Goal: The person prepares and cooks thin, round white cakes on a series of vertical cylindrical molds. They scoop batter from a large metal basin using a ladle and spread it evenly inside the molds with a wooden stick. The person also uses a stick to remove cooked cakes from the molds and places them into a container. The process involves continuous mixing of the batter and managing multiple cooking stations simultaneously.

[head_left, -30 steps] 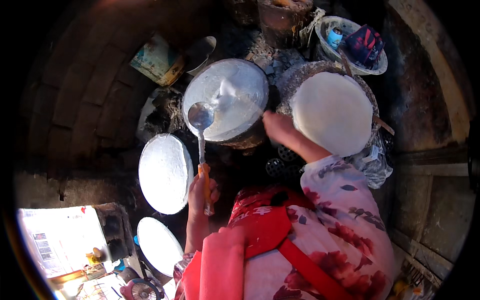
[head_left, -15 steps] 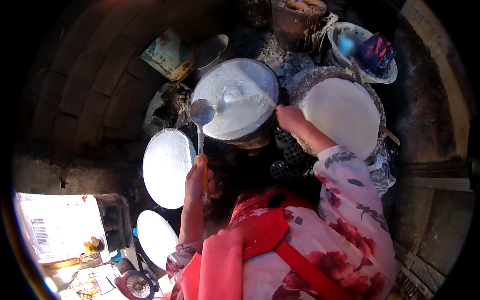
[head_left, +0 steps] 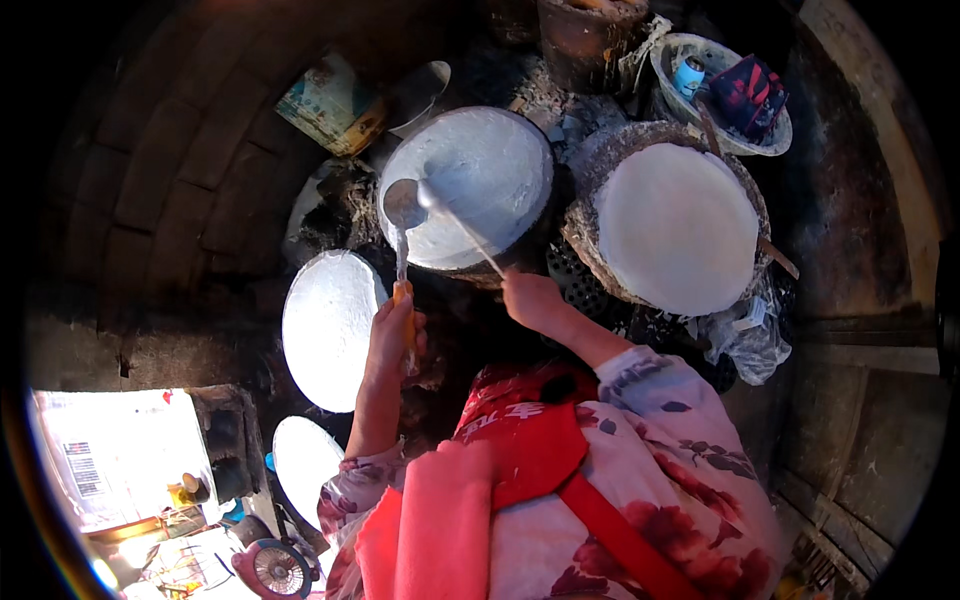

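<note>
My left hand (head_left: 388, 338) is closed around the orange handle of a round metal ladle (head_left: 404, 204). The ladle's head is over the left part of a large round pan (head_left: 551, 178). A smooth white layer (head_left: 485, 150) covers the pan's surface. My right hand (head_left: 535, 300), in front of the pan, grips a thin stick (head_left: 468, 232). The stick's pale, rounded far end is at the white layer, close beside the ladle. To the right, a round white sheet (head_left: 680, 230) lies on a rough, round support (head_left: 590, 245).
Two bright white discs (head_left: 333, 330) stand at the left. Behind the pan are a stained bucket (head_left: 330, 108) and a dark pot (head_left: 588, 50). A basin (head_left: 675, 50) at far right holds a blue can and a dark bag. Perforated black cylinders (head_left: 585, 290) and clear plastic (head_left: 752, 340) sit lower right.
My right hand has moved left and nearer to me from the pan's right edge, and the stick has swung with it. The ladle stays almost in place.
</note>
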### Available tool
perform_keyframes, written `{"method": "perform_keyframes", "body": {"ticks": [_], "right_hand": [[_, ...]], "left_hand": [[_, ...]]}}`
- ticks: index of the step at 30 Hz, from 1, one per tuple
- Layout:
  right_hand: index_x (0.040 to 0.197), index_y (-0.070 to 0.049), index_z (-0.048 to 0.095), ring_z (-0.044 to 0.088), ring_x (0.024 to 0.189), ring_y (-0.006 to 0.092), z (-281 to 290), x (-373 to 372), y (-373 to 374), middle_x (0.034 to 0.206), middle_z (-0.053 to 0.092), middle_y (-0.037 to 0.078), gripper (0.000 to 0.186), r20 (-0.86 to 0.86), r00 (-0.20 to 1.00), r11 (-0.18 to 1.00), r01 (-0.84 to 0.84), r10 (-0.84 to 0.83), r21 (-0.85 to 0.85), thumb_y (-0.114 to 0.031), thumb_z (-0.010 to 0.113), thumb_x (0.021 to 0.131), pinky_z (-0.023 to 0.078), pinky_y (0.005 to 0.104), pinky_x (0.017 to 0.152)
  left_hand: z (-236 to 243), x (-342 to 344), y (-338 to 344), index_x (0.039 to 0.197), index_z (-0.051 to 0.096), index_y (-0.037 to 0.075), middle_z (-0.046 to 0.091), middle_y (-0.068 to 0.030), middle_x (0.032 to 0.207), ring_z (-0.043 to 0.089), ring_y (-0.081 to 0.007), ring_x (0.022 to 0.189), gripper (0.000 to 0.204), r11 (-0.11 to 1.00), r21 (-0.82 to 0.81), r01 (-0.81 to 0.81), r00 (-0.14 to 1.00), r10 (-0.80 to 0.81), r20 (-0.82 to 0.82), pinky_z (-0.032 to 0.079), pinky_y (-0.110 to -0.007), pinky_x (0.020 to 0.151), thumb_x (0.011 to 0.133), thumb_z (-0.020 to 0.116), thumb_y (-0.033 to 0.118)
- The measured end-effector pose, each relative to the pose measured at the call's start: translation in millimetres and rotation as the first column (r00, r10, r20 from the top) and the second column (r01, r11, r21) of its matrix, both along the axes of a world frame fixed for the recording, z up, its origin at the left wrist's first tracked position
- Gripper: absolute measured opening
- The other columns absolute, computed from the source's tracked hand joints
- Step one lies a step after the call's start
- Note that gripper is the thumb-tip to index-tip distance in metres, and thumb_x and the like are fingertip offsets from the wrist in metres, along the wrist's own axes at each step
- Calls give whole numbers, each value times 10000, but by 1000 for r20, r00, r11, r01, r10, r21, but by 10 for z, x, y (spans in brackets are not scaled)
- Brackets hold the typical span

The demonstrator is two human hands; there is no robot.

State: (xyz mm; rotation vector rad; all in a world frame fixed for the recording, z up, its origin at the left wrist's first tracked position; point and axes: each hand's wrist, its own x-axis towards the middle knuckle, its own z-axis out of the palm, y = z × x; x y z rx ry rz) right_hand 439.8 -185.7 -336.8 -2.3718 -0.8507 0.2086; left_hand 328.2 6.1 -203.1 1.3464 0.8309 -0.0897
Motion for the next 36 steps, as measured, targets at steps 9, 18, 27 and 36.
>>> {"method": "perform_keyframes", "body": {"ticks": [9, 18, 27, 36], "right_hand": [[833, -21, 541, 610, 713, 389, 47, 14, 118, 763, 616, 195, 227, -133, 991, 999, 3, 2, 41, -240, 497, 875, 474, 514, 614], [847, -27, 495, 600, 618, 396, 463, -252, 319, 645, 595, 194, 202, -83, 993, 977, -62, 80, 206, -226, 515, 873, 476, 504, 576], [860, -18, 532, 614, 679, 405, 441, 655, -110, 690, 621, 196, 163, 31, 987, 985, 158, -160, 71, -170, 474, 869, 485, 507, 608], [837, 10, 533, 628, 636, 390, 460, 526, -142, 643, 608, 225, 187, -21, 989, 984, -149, 148, -97, -168, 479, 861, 501, 480, 592]], "left_hand": [[106, 15, -34, 1090, 442, 113, 458, -26, 701, 426, -117, 460, 266, 947, -297, -121, 992, 129, 6, 346, -248, 385, 928, 490, 319], [126, -488, -67, 1242, 406, 46, 400, 4, 678, 375, -61, 441, 352, 844, -518, -139, 908, 318, 275, 309, -182, 385, 976, 393, 276], [89, -608, -41, 1319, 338, 13, 396, -1, 686, 379, -65, 428, 423, 489, -865, 117, 675, 599, 430, 325, -190, 384, 996, 339, 286], [198, -1438, -289, 1297, 372, 28, 355, 6, 669, 344, -59, 418, 406, 501, -859, -103, 621, 707, 338, 306, -189, 362, 999, 326, 300]]}}
